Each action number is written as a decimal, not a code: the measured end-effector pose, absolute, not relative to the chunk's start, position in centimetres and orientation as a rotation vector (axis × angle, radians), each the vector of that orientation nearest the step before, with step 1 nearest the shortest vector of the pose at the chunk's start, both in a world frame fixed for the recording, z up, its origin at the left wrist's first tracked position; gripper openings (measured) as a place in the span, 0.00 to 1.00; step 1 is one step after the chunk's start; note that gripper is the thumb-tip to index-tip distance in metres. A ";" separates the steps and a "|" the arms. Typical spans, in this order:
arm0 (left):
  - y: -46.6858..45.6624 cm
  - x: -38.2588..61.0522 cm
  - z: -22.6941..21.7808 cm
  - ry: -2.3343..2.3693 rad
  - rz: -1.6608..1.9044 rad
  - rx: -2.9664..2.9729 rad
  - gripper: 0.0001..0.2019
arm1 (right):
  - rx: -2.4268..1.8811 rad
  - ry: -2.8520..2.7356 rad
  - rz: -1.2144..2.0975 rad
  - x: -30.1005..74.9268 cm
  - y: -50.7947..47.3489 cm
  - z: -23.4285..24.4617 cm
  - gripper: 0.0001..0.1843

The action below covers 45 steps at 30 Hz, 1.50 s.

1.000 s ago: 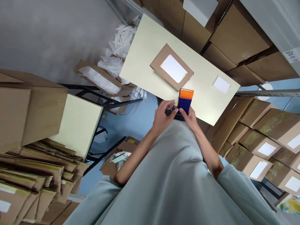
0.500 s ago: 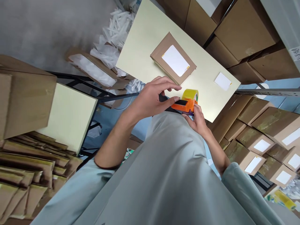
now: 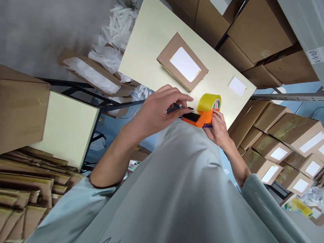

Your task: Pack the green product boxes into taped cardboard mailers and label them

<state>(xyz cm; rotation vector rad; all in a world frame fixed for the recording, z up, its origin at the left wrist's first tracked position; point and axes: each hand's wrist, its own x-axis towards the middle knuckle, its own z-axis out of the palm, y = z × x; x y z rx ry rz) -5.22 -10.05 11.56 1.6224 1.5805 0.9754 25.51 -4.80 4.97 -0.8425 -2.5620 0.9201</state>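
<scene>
My right hand [image 3: 219, 128] grips the orange body of a tape dispenser [image 3: 204, 118] at its right end. A roll of yellow tape [image 3: 209, 102] sits in it, its printed core facing right. My left hand [image 3: 164, 106] is bent over the dispenser's black end, thumb and forefinger apart, the thumb close to the black part. Whether that thumb touches the dispenser or a tape end is unclear. Beyond my hands, a flat brown carton [image 3: 164, 60] lies on the pale tabletop [image 3: 141, 44], bearing a white label [image 3: 185, 64].
A white card [image 3: 237, 86] rests at the tabletop's right. Stacked cartons [image 3: 278, 135] fill the right side, with more boxes [image 3: 263, 27] behind the table. White packing material [image 3: 118, 30] lies at upper left. Flattened cardboard [image 3: 27, 182] is piled at lower left.
The dispenser has turned and come slightly nearer, so more of the tape roll and its core shows. My left fingers have curled closer to the thumb. The view has shifted slightly.
</scene>
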 end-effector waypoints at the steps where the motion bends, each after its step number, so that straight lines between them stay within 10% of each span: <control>1: -10.1 -5.2 11.7 1.588 0.980 1.615 0.14 | -0.839 -2.566 0.919 25.6 -4.6 5.0 0.21; 16: -15.0 -3.7 6.4 1.911 1.222 1.426 0.21 | -0.857 -2.821 0.845 27.9 -2.9 5.0 0.16; 29: -8.7 -0.8 -18.3 1.897 1.464 0.739 0.27 | -1.787 -3.114 0.571 25.2 -3.6 -8.1 0.25; 45: -2.0 2.8 -20.9 1.712 1.746 -0.059 0.35 | -1.719 -2.978 0.188 24.9 -3.9 -14.5 0.18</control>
